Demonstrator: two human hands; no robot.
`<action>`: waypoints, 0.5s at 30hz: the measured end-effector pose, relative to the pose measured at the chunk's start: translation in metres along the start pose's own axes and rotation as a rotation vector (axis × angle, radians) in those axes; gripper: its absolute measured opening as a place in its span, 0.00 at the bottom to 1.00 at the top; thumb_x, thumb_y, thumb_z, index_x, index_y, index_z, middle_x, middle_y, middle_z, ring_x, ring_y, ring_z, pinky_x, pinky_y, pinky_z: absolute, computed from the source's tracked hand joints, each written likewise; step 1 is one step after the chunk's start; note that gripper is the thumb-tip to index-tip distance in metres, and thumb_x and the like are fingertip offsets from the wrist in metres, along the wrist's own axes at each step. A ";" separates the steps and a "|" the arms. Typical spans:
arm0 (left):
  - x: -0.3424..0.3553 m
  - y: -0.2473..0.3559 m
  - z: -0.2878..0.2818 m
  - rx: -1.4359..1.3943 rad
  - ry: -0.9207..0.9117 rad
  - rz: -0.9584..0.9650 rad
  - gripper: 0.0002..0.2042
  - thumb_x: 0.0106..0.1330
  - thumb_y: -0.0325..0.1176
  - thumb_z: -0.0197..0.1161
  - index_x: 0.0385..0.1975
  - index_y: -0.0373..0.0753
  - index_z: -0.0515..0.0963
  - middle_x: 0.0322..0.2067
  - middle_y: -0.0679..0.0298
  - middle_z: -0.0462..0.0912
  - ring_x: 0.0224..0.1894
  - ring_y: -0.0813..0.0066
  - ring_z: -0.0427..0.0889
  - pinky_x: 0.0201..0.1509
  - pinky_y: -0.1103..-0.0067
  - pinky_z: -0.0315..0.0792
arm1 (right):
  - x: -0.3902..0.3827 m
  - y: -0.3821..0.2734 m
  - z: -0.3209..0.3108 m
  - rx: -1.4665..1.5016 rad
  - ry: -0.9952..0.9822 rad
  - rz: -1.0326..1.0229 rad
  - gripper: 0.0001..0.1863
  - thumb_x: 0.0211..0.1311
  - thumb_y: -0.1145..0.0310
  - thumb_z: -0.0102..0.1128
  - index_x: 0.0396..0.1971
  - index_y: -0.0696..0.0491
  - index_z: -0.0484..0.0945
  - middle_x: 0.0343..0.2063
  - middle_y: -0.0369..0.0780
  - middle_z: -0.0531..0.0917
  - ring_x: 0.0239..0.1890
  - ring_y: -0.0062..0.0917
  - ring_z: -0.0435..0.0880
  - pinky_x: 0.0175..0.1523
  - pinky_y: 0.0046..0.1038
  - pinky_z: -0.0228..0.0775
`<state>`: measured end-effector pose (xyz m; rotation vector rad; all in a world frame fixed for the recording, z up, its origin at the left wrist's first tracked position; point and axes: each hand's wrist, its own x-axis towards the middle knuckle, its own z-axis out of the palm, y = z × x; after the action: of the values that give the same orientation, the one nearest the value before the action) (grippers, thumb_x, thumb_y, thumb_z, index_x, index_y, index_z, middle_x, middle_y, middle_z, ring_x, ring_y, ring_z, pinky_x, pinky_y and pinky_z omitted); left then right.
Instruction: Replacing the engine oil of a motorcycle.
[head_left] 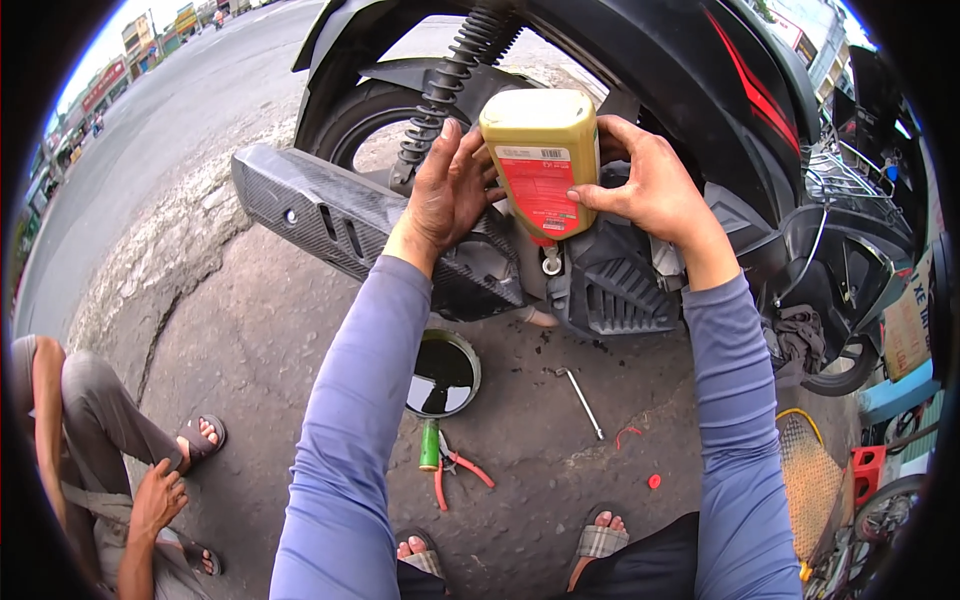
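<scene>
An upside-down yellow oil bottle [540, 165] with a red label stands over the filler hole [551, 264] of a black scooter's engine, its neck pointing down at the opening. My right hand [655, 190] is closed around the bottle's right side, thumb across the label. At the bottle's left side, my left hand [452, 195] is open, thumb raised and fingers apart, with fingertips at the bottle's edge; whether they press on it is hard to tell. Below the engine sits a round pan [475, 385] of dark oil.
On the pavement lie red-handled pliers [466, 467], a green can [429, 446], a metal wrench [581, 405] and a red cap [654, 481]. A black exhaust guard [310, 205] juts out at left. Another person [110, 440] sits at lower left. A second motorbike [850, 250] stands at right.
</scene>
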<state>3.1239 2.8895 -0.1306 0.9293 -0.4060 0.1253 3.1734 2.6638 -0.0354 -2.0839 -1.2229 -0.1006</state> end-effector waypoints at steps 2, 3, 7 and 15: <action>0.000 0.001 0.004 0.003 0.031 -0.008 0.46 0.61 0.73 0.39 0.68 0.38 0.59 0.63 0.53 0.67 0.65 0.60 0.65 0.68 0.63 0.55 | 0.000 0.002 0.000 -0.001 0.012 -0.005 0.35 0.40 0.69 0.76 0.52 0.63 0.73 0.44 0.44 0.83 0.48 0.28 0.81 0.59 0.31 0.69; 0.001 0.002 0.007 0.004 0.061 -0.017 0.50 0.60 0.78 0.32 0.68 0.38 0.59 0.64 0.52 0.66 0.66 0.59 0.64 0.69 0.61 0.53 | 0.001 0.003 0.000 -0.038 0.026 -0.011 0.36 0.40 0.69 0.76 0.53 0.63 0.73 0.45 0.44 0.83 0.47 0.28 0.81 0.59 0.31 0.69; 0.000 0.005 0.006 -0.061 0.082 -0.021 0.50 0.60 0.78 0.32 0.67 0.37 0.61 0.64 0.54 0.67 0.65 0.60 0.65 0.69 0.63 0.54 | 0.001 -0.002 0.002 -0.017 0.029 0.027 0.36 0.40 0.69 0.76 0.53 0.63 0.73 0.46 0.44 0.82 0.47 0.28 0.81 0.59 0.30 0.69; 0.002 0.004 0.008 -0.047 0.089 -0.020 0.46 0.63 0.75 0.32 0.66 0.38 0.63 0.63 0.54 0.68 0.65 0.61 0.65 0.68 0.64 0.56 | 0.001 0.000 0.000 -0.031 0.012 0.025 0.36 0.40 0.71 0.76 0.53 0.63 0.73 0.44 0.43 0.82 0.47 0.27 0.81 0.59 0.30 0.69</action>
<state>3.1219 2.8850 -0.1226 0.8779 -0.3158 0.1375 3.1739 2.6641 -0.0354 -2.1214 -1.1954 -0.1212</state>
